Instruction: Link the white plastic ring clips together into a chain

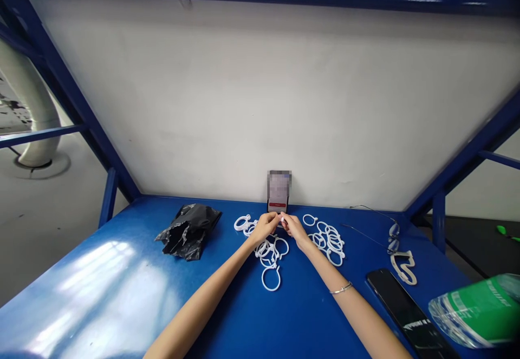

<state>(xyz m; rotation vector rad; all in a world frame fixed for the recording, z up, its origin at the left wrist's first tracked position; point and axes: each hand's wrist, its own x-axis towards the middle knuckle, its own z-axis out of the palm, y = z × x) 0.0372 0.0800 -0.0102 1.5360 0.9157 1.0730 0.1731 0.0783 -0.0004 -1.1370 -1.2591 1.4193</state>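
Observation:
My left hand and my right hand meet far out over the blue table, fingertips pinched together on a small white plastic ring piece. Below my hands lies a chain of linked white rings. Loose white rings lie in a pile to the right, and a few more sit to the left. My right wrist wears a thin bracelet.
A crumpled black plastic bag lies at the left. A phone leans upright against the white wall. At the right are glasses, a white clip, a dark phone and a green-labelled package.

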